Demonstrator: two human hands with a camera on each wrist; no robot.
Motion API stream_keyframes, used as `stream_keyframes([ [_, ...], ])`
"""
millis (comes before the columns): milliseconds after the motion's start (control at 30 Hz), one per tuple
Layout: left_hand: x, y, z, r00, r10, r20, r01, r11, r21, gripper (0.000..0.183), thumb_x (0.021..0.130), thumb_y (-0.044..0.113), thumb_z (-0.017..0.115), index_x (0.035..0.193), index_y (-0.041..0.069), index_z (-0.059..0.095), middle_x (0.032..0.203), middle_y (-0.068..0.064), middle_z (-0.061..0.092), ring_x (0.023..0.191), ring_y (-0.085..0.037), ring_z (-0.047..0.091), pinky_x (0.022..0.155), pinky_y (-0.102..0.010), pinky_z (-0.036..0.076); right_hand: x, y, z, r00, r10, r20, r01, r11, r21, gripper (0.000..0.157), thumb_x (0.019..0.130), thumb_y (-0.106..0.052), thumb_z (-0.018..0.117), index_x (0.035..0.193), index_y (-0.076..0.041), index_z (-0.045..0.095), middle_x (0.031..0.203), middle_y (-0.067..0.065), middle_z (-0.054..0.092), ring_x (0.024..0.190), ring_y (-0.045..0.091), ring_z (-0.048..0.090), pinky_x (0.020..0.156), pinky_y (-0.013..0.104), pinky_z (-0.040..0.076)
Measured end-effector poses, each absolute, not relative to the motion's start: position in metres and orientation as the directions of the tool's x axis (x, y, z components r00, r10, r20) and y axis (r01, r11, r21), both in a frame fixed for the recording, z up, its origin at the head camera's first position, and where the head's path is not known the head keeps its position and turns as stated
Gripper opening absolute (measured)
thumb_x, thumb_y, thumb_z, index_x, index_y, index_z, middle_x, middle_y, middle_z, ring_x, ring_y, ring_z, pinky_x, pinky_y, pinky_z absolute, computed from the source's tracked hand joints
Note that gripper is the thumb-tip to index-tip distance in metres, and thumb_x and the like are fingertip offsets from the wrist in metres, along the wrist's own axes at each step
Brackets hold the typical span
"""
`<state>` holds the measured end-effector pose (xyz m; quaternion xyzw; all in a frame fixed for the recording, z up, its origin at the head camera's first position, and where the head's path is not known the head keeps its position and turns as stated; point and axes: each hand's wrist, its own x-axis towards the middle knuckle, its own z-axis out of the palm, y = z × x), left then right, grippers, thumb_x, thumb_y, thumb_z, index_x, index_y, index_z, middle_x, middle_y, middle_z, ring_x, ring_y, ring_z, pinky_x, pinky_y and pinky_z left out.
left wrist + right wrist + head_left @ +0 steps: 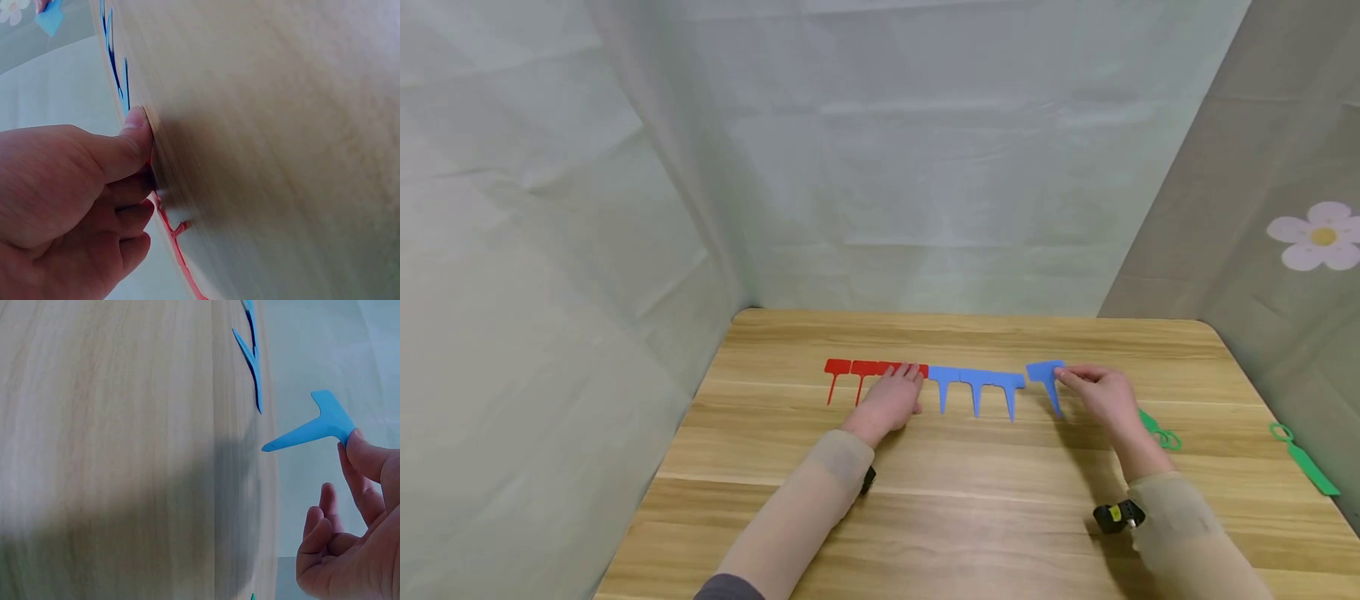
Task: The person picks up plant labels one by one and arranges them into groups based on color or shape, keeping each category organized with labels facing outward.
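Observation:
Red T-shaped plant labels [838, 366] lie side by side on the wooden table, stems toward the person. My left hand [892, 398] rests on the right part of this red row and hides some of it; its fingers are extended in the head view. Blue T-shaped plant labels [977, 377] continue the row to the right. Between thumb and index finger, my right hand [1108, 396] pinches another blue plant label [325, 425] by one end of its head. That label is raised off the table, to the right of the blue row, with a gap between them.
Green tags with ring ends [1167, 439] lie near the right forearm, partly hidden by it. Another green tag [1311, 467] is at the table's right edge. Pale cloth walls [925, 167] stand behind and beside the wooden table [970, 517].

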<state>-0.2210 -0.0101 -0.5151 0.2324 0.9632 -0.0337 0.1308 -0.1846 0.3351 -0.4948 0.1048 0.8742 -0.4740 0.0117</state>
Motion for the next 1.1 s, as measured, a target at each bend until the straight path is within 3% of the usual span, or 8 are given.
stream_keyframes([
  [200, -0.221, -0.011, -0.515, -0.861, 0.435, -0.264, 0.451, 0.893, 0.002, 0.066, 0.110, 0.032, 0.063, 0.165, 0.005, 0.039, 0.174, -0.010, 0.031, 0.162, -0.028, 0.025, 0.131, -0.043, 0.020, -0.188, 0.332, -0.499, -0.971, 0.212, -0.110, 0.209, 0.523, -0.826, 0.066, 0.103, -0.052, 0.070, 0.135, 0.005, 0.070, 0.144, 0.028, 0.062, 0.138, 0.046, 0.053, 0.111, 0.059, 0.046],
  [400, -0.221, -0.011, -0.515, -0.861, 0.432, -0.270, 0.449, 0.894, -0.001, 0.066, 0.110, 0.032, 0.062, 0.165, 0.005, 0.039, 0.174, -0.010, 0.031, 0.162, -0.028, 0.025, 0.131, -0.043, 0.020, -0.192, 0.328, -0.499, -0.968, 0.225, -0.106, 0.212, 0.521, -0.827, 0.070, 0.104, -0.051, 0.068, 0.139, 0.009, 0.066, 0.158, 0.023, 0.053, 0.150, 0.047, 0.041, 0.119, 0.060, 0.039],
  [500, -0.221, -0.010, -0.515, -0.861, 0.432, -0.270, 0.449, 0.894, -0.003, 0.066, 0.110, 0.032, 0.062, 0.165, 0.005, 0.039, 0.174, -0.010, 0.031, 0.162, -0.028, 0.025, 0.131, -0.043, 0.020, -0.194, 0.327, -0.501, -0.977, 0.204, -0.054, 0.167, 0.590, -0.790, 0.063, 0.105, -0.047, 0.067, 0.134, 0.010, 0.070, 0.160, 0.023, 0.050, 0.149, 0.049, 0.040, 0.119, 0.062, 0.038],
  [567, -0.221, -0.010, -0.514, -0.860, 0.433, -0.270, 0.450, 0.893, -0.002, 0.065, 0.110, 0.031, 0.061, 0.165, 0.005, 0.039, 0.174, -0.010, 0.031, 0.162, -0.028, 0.024, 0.131, -0.043, 0.020, -0.195, 0.327, -0.504, -0.982, 0.188, 0.003, 0.123, 0.654, -0.746, 0.056, 0.106, -0.043, 0.067, 0.128, 0.008, 0.074, 0.157, 0.026, 0.052, 0.147, 0.051, 0.042, 0.119, 0.062, 0.036],
  [700, -0.221, -0.010, -0.514, -0.859, 0.435, -0.271, 0.451, 0.893, 0.005, 0.065, 0.110, 0.030, 0.062, 0.165, 0.005, 0.039, 0.174, -0.011, 0.031, 0.162, -0.028, 0.024, 0.131, -0.043, 0.020, -0.197, 0.329, -0.508, -0.984, 0.146, 0.098, 0.053, 0.776, -0.629, 0.047, 0.105, -0.039, 0.069, 0.118, 0.006, 0.079, 0.137, 0.031, 0.065, 0.148, 0.052, 0.040, 0.127, 0.063, 0.020],
  [800, -0.220, -0.010, -0.513, -0.859, 0.433, -0.273, 0.448, 0.894, 0.009, 0.065, 0.110, 0.030, 0.062, 0.165, 0.004, 0.039, 0.174, -0.011, 0.031, 0.162, -0.028, 0.025, 0.132, -0.043, 0.020, -0.198, 0.329, -0.511, -0.984, 0.154, 0.093, 0.074, 0.817, -0.572, 0.049, 0.104, -0.044, 0.068, 0.116, 0.002, 0.081, 0.145, 0.036, 0.057, 0.155, 0.059, 0.022, 0.124, 0.074, 0.011],
  [933, -0.220, -0.010, -0.513, -0.859, 0.432, -0.275, 0.448, 0.894, 0.006, 0.064, 0.111, 0.030, 0.061, 0.165, 0.004, 0.039, 0.174, -0.011, 0.031, 0.162, -0.029, 0.024, 0.132, -0.043, 0.020, -0.197, 0.328, -0.511, -0.981, 0.188, 0.049, 0.134, 0.836, -0.532, 0.050, 0.103, -0.049, 0.067, 0.116, -0.003, 0.082, 0.164, 0.042, 0.025, 0.152, 0.069, -0.005, 0.116, 0.085, 0.011],
  [1100, -0.220, -0.011, -0.513, -0.858, 0.434, -0.275, 0.450, 0.893, 0.005, 0.065, 0.111, 0.030, 0.060, 0.166, 0.004, 0.038, 0.175, -0.011, 0.030, 0.162, -0.028, 0.024, 0.132, -0.043, 0.019, -0.195, 0.325, -0.509, -0.981, 0.185, 0.059, 0.133, 0.862, -0.489, 0.045, 0.103, -0.043, 0.066, 0.111, -0.001, 0.082, 0.161, 0.049, 0.021, 0.151, 0.071, -0.009, 0.119, 0.082, 0.006],
])
